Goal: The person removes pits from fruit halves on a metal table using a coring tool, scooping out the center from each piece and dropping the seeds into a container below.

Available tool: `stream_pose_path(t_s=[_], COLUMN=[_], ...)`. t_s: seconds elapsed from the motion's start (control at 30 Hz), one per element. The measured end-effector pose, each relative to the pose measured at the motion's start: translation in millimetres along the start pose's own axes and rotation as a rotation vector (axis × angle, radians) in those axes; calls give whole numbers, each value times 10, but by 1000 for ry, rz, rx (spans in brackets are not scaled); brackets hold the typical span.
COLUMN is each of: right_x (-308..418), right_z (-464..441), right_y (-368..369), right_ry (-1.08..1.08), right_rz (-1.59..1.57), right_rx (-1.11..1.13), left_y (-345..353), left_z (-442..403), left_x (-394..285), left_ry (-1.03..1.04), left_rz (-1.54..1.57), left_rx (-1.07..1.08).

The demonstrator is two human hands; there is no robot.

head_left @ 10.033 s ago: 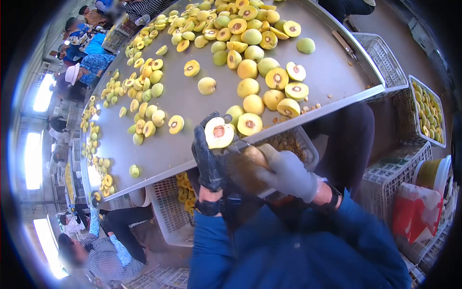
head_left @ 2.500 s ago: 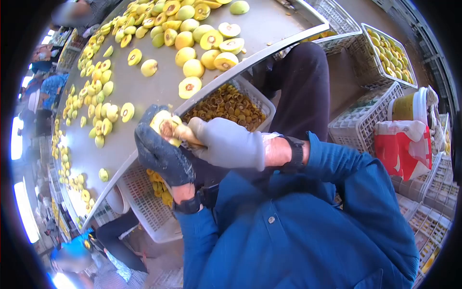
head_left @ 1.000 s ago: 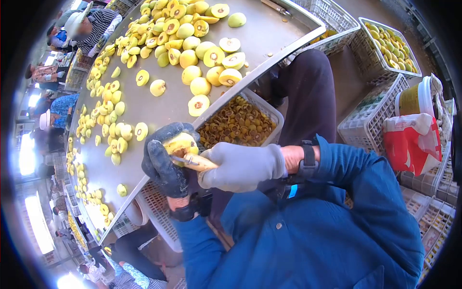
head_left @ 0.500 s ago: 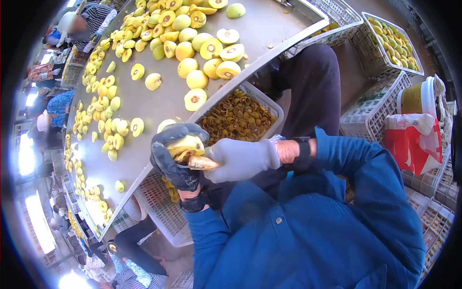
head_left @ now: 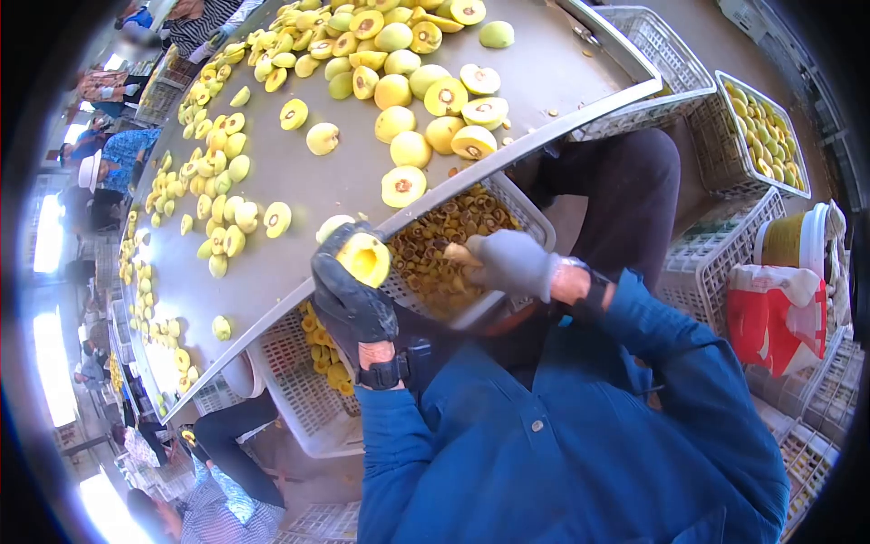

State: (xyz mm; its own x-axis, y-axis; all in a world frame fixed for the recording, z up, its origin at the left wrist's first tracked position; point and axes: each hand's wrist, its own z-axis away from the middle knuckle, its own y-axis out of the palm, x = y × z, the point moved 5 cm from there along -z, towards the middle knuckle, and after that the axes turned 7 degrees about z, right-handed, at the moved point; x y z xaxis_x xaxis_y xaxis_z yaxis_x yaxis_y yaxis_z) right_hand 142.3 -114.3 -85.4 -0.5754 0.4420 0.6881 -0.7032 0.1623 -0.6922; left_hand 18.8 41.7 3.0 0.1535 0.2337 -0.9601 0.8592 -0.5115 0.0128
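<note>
My left hand (head_left: 352, 299), in a dark glove, is closed round a yellow fruit half (head_left: 364, 260) with a hollow in its cut face, at the table's front edge. Another pale fruit half (head_left: 334, 227) lies just beyond its fingers. My right hand (head_left: 515, 263), in a grey glove, grips the light handle of a tool (head_left: 460, 255); the tool's far end is blurred. It is right of my left hand, above a crate (head_left: 535, 213) of brown and yellow fruit pieces. Many fruit halves (head_left: 403, 186) lie on the metal table (head_left: 299, 190).
Below the table's edge stands a white crate (head_left: 294, 399) holding yellow fruit. To the right are a crate of fruit (head_left: 761, 136), a stacked crate (head_left: 716, 254), a bucket (head_left: 793, 243) and a red and white bag (head_left: 770, 317). Co-workers sit at the left; one person (head_left: 217, 508) is at lower left.
My right hand has moved right with the tool, away from the fruit in my left hand. The fruit's hollow now faces up. The view has shifted slightly.
</note>
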Motion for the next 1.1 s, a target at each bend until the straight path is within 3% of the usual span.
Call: stream_pose_path(t_s=[0.07, 0.13, 0.17, 0.23, 0.27, 0.33, 0.4, 0.43, 0.53, 0.63, 0.7, 0.8, 0.9, 1.0, 1.1], right_x=[241, 619, 740, 957, 998, 1137, 1287, 1210, 1342, 1331, 1389, 1518, 1503, 1354, 1204], right_z=[88, 280, 283, 303, 380, 464, 628, 670, 780, 790, 832, 901, 986, 990, 983], right_y=[-58, -252, -263, -237, -209, -277, -357, -269, -360, -462, -552, -602, -516, -244, -63], right_ry=[114, 189, 114, 139, 293, 54, 52, 203, 185, -403, -585, -573, -493, -248, -193], right_rz=[-608, -1195, -1344, -1643, -1775, -1956, -2057, -2061, -1913, -1200, -924, -989, -1079, -1179, -1392], right_rx=[85, 317, 192, 299, 543, 773, 878, 813, 648, 352, 247, 377, 367, 399, 563], left_y=[34, 41, 43, 41, 77, 141, 125, 129, 100, 104, 36, 41, -59, -106, -75], left_z=[34, 108, 142, 176, 187, 175, 236, 267, 373, 471, 556, 597, 689, 780, 833], left_x=[-39, -236, -339, -513, -570, -956, -1223, -1333, -1667, -1846, -1768, -1722, -1932, -1780, -1872], left_ry=[76, 165, 276, 570, 732, 848, 942, 979, 1149, 1306, 1380, 1260, 1251, 1118, 1104], left_rz=[-44, -275, -395, -482, -456, -423, -463, -484, -506, -534, -670, -615, -390, -429, -395], left_rx=[42, 168, 280, 462, 554, 605, 642, 663, 675, 694, 699, 842, 806, 716, 516])
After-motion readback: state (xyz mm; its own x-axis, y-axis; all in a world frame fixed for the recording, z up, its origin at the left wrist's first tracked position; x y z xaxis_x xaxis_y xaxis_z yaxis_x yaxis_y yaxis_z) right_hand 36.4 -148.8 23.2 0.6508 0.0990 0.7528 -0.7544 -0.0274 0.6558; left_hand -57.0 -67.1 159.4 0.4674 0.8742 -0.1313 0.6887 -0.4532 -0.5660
